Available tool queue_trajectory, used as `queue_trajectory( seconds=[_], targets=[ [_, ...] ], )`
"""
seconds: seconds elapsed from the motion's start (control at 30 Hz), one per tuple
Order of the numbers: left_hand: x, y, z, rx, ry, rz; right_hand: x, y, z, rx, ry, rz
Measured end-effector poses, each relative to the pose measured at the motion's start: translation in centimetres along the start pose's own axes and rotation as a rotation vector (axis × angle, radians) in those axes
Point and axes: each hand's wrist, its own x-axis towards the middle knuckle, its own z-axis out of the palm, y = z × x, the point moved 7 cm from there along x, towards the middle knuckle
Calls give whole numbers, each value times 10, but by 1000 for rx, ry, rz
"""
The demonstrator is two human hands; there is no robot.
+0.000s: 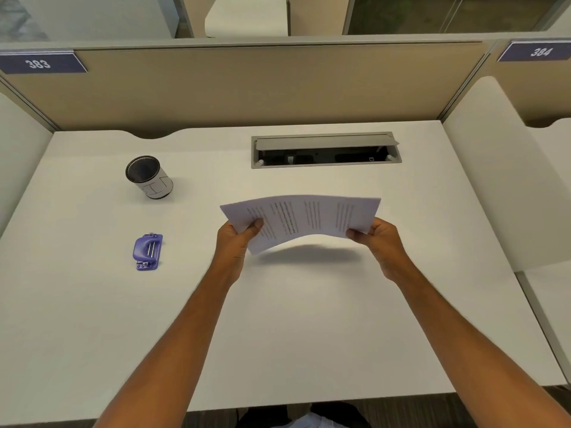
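Observation:
A printed sheaf of white paper [304, 219] hangs above the white desk [309, 319], bowed upward in the middle, casting a shadow below. My left hand [236, 242] pinches its left end, thumb on top. My right hand [378, 242] pinches its right end the same way. I cannot tell how many sheets there are.
A purple hole punch [147, 251] lies at the left of the desk. Behind it stands a black mesh pen cup [149, 177] wrapped in white paper. A cable hatch [324, 149] with its lid raised sits at the back. Beige partitions [247, 84] wall the desk in.

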Motion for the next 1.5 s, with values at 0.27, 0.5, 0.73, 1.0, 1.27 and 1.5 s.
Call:
queue_trajectory(
  seconds=[0.27,0.5,0.73,1.0,1.27,1.5],
  targets=[
    [-8,-1,16,-297,-51,-89,-10,-9,2,274,-36,-14],
    [-26,-31,55,-534,-1,-238,-15,-7,52,539,-44,16],
    [-50,-74,86,-752,61,-383,-19,6,63,413,132,63],
    [-67,-100,98,-868,147,-518,-19,19,58,255,193,92],
    [-69,-102,60,-636,259,-490,-4,25,36,172,119,145],
    [-43,-85,-9,-348,304,-434,7,35,12,55,48,208]
  ],
)
